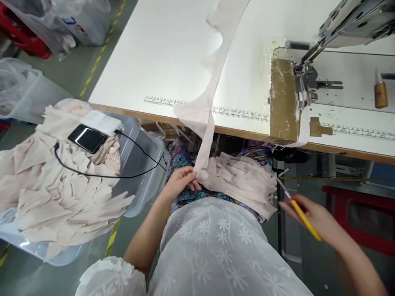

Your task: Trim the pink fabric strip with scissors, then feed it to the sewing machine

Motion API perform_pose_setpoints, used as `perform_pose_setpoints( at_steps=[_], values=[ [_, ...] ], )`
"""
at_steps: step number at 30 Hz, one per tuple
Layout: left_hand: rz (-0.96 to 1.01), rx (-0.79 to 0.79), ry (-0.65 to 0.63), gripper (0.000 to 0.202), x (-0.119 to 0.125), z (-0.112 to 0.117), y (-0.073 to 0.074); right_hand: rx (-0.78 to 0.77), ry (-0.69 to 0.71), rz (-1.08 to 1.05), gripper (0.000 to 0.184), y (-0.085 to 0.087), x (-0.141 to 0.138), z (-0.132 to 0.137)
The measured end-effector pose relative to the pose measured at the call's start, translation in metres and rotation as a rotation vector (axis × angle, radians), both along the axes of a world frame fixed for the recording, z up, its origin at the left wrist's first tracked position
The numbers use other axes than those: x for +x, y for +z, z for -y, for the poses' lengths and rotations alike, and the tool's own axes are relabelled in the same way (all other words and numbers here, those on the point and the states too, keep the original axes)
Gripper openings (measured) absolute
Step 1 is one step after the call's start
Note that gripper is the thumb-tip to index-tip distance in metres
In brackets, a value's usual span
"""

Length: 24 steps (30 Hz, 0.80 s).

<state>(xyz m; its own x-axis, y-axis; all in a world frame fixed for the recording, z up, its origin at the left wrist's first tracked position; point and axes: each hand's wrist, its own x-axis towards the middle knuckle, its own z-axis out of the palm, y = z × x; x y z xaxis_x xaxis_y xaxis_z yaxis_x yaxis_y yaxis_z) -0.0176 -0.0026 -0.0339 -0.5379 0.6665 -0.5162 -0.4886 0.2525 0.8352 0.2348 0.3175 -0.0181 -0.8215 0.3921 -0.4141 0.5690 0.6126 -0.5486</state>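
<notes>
My left hand (182, 181) pinches the lower end of a long pale pink fabric strip (207, 123) between thumb and fingers. The strip runs up over the table edge and across the white tabletop. On my lap lies a heap of similar pale fabric pieces (240, 176), just right of that hand. Off the right side of the lap, my right hand (305, 209) is closed around a yellow-handled tool (304, 218) with a slim metal blade. Its tip points up and left, close to the heap. Whether the tool is a cutter or something else cannot be made out.
A sewing machine (305, 78) stands on the white table (154, 53), with a small amber bottle (380, 92) at right. A plastic bin (135, 135) at left holds fabric pieces, a phone (87, 138) and a white power bank (101, 122) with a black cable. A red stool (364, 222) is at right.
</notes>
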Motion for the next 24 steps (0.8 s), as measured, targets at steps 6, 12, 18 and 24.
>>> perform_pose_setpoints(
  at_steps=[6,12,18,24],
  values=[
    [0.072,0.034,0.104,0.053,0.019,-0.004,0.008,-0.489,0.516,0.028,0.053,0.002,-0.110,0.064],
    [0.088,0.030,0.140,0.052,0.017,0.005,0.007,-0.474,0.765,0.149,0.052,-0.001,-0.161,0.071],
    [0.093,0.009,0.131,0.052,0.016,0.004,0.006,-0.272,0.846,0.067,0.052,0.002,-0.174,0.078],
    [0.097,0.031,0.143,0.052,0.015,0.001,0.007,0.036,0.857,-0.005,0.054,0.005,-0.173,0.083]
  ],
)
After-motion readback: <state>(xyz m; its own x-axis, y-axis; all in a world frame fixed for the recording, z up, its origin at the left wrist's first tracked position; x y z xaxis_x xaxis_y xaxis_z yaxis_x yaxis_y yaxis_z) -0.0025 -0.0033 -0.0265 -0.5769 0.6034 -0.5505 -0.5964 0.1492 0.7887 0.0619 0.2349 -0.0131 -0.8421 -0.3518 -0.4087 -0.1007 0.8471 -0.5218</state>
